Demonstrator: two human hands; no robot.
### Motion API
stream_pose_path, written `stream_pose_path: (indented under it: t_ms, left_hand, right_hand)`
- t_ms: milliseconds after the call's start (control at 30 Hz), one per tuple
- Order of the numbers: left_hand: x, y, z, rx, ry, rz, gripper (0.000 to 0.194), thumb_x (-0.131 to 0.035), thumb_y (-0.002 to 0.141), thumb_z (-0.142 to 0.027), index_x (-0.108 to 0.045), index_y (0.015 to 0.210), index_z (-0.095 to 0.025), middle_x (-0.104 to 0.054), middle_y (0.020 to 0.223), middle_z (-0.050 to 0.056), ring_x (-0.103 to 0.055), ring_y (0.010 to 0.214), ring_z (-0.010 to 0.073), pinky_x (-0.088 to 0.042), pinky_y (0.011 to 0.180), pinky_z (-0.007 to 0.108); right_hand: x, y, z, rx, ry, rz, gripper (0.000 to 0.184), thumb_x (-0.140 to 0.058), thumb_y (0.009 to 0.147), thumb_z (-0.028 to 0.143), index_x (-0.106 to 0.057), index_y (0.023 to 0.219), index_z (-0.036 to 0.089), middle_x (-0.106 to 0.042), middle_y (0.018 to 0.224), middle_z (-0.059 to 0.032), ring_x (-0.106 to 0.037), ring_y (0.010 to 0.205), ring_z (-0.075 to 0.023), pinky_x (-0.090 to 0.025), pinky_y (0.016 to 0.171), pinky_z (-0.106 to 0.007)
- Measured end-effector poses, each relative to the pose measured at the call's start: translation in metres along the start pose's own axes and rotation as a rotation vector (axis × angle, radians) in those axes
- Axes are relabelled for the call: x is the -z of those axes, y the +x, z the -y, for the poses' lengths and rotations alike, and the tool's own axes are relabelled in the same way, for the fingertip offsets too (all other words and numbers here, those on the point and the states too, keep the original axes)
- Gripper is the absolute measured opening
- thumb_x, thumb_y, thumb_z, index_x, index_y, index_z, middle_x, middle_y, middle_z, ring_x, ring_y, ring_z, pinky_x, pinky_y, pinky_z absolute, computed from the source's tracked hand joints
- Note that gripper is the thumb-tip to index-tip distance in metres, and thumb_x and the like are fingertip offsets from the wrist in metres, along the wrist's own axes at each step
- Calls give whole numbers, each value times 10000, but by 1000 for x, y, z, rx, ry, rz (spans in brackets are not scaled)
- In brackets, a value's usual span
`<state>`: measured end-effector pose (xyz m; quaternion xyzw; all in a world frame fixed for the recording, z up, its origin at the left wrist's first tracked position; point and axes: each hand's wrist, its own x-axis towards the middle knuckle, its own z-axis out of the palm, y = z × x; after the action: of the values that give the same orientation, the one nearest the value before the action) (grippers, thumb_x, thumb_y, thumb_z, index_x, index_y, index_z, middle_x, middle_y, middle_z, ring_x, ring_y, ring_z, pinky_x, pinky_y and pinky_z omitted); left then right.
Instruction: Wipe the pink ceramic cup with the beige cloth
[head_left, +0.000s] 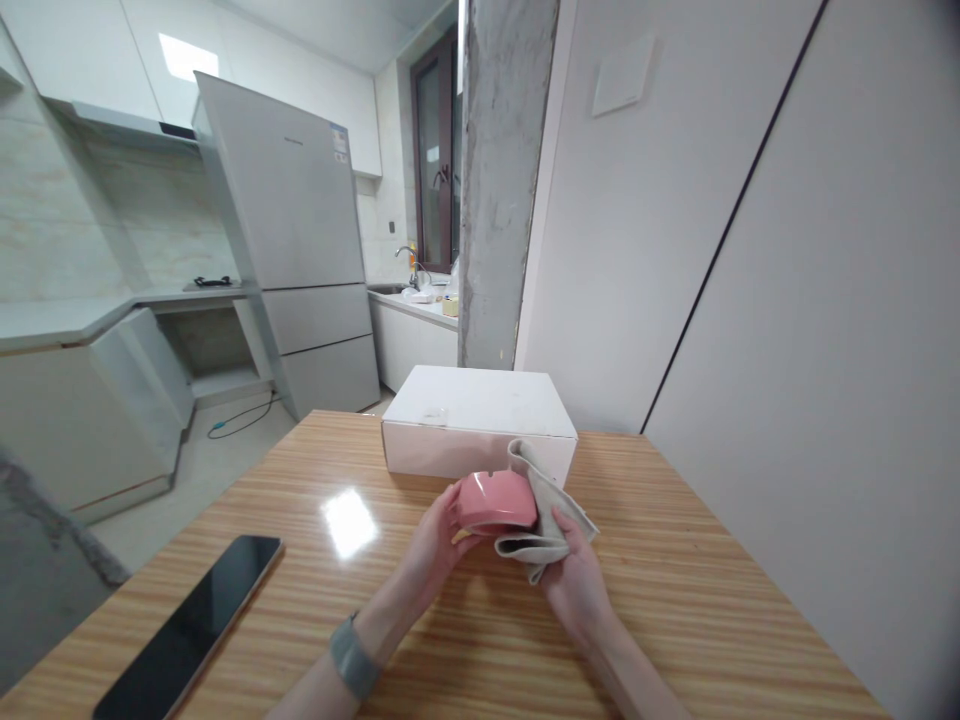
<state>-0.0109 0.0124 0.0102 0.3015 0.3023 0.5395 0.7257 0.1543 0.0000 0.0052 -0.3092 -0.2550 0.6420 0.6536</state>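
My left hand [439, 530] grips the left side of a glossy pink ashtray [496, 500], which has faceted walls and a small notch at its upper edge. The ashtray is tilted and held above the table. A folded grey cloth [551, 510] is bunched in my right hand [576, 570], with the thumb on top of it. The cloth presses against the right side of the ashtray and wraps partly round it. Some fingertips of my right hand are hidden under the cloth.
A white closed box [472, 400] stands just behind my hands on the wood-grain table [675, 560]. On the left lies a black phone [191, 625]. Beyond the table are a fridge [292, 200], a sink counter [412, 330] and a bare concrete pillar [502, 180]; a white wall [810, 350] runs along the right.
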Motion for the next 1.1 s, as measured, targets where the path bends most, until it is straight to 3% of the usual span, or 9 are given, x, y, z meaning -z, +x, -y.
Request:
stream_pose_path:
  t_ms: [133,200,300,367,467,633,833,1000,1100]
  left_hand:
    - [2,-1,3,-104,27,19,478,-680,810,-333,-581,1263,-218,-600,1310,88,-532,1216,235,-422,974,330]
    - [2,-2,6,-112,-3,81,449,-663,823,-371,-608,1232,-192,-614,1292,95,-520,1229,235,-390,1014,332]
    - [1,-5,8,-25,-82,269,518,-617,819,-509,-638,1195,-154,-632,1261,123,-524,1226,283,-379,1044,397]
    - [0,-7,8,13,-110,329,552,-604,816,-532,-631,1207,-143,-633,1256,138,-534,1215,310,-384,1043,439]
    - [0,-7,5,-14,-73,239,506,-630,816,-475,-640,1181,-126,-658,1206,152,-575,1158,314,-407,1017,446]
    - [2,0,4,-145,35,31,481,-770,696,-387,-654,1073,-111,-696,1070,151,-622,1057,298,-454,950,403]
    - [5,0,7,-232,136,-209,518,-794,674,-362,-591,1096,-142,-660,1122,135,-606,1073,270,-453,946,377]
    - [3,1,9,-203,45,-89,478,-666,781,-480,-618,1160,-192,-616,1265,102,-512,1229,269,-406,1016,360]
    - [-1,-1,8,-159,27,-37,448,-603,830,-481,-634,1177,-199,-592,1316,88,-478,1271,266,-381,1045,365]
  right_hand:
    - [-2,-1,7,-125,89,-51,263,-689,694,405,-754,864,215,-780,826,-19,-708,787,-262,-566,698,-373]
    - [-5,-4,9,-155,82,-13,310,-687,683,425,-752,889,203,-779,843,-35,-705,855,-284,-556,757,-399]
    - [-10,-9,9,-144,61,32,351,-684,676,453,-750,919,208,-778,877,-45,-688,945,-302,-537,815,-416]
    - [-11,-10,8,-136,39,53,363,-677,683,471,-748,934,219,-776,896,-45,-674,990,-307,-525,843,-425]
    - [-11,-9,9,-153,10,73,368,-659,693,488,-748,934,224,-773,925,-46,-666,1011,-312,-515,861,-444]
    - [-8,-8,10,-190,27,53,339,-669,682,459,-752,912,226,-775,897,-36,-674,985,-311,-524,833,-428]
    - [-8,-12,2,-199,20,63,278,-716,656,430,-754,834,221,-778,847,-49,-664,1009,-315,-525,823,-414]
    - [0,-6,-2,-179,17,-3,235,-739,642,431,-756,781,241,-774,747,-18,-702,804,-280,-542,646,-349]
    - [3,-1,5,-147,54,-45,229,-733,646,409,-761,800,241,-779,786,8,-698,751,-233,-538,642,-306]
